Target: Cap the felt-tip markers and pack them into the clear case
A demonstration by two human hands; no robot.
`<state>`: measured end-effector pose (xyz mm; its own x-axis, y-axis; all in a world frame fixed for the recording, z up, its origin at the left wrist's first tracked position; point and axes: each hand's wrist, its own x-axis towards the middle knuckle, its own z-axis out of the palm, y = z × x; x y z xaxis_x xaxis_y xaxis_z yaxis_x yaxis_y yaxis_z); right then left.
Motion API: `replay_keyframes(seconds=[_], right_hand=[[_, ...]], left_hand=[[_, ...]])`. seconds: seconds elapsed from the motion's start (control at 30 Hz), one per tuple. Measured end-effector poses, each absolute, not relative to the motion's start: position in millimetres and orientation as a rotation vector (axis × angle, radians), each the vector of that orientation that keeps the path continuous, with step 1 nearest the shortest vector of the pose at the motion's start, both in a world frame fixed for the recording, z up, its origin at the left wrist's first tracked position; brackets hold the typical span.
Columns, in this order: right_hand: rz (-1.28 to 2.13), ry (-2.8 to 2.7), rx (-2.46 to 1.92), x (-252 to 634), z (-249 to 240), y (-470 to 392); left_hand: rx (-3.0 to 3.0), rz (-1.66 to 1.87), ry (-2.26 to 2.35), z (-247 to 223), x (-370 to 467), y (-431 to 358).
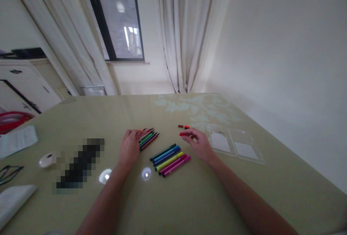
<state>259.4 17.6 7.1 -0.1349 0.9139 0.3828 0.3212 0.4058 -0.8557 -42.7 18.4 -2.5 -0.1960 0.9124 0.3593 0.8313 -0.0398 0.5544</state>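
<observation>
My left hand (130, 145) is closed at the far left end of a row of uncapped felt-tip pens (149, 139). A pen tip sticks out beyond its fingers, but they hide most of that pen. The bare dark tips of the row point away to the upper right. My right hand (198, 142) pinches a small red pen cap (181, 134) between thumb and fingers, above the table. Between the hands and nearer me lie several capped felt-tip pens (169, 159) side by side, dark green, blue, yellow-green and magenta.
Loose caps, brown and orange (180, 126), lie just beyond my right hand. A clear plastic case (232, 142) lies open to the right. On the left are a white round object (46, 160), a blurred-out dark object (81, 164), glasses (9, 173) and papers (18, 141).
</observation>
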Motion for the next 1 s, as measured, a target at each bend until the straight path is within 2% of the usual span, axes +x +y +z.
replay_keyframes(seconds=[0.13,0.37,0.7,1.0], right_hand=[[0.747,-1.671,-1.103,259.0,8.0,16.5],[0.735,-1.620,-1.097,260.1,5.6,17.9],[0.763,-1.557,-1.034,259.3,2.7,19.1],[0.732,-1.595,-1.006,259.3,8.0,16.2]], left_hand=[[1.775,1.318,1.772,7.0,-23.9,12.9],[1.287,1.370,1.261,12.5,8.8,-1.1],[1.078,1.328,1.179,16.0,14.0,-4.3],[1.181,1.301,1.189,15.1,13.2,-4.7]])
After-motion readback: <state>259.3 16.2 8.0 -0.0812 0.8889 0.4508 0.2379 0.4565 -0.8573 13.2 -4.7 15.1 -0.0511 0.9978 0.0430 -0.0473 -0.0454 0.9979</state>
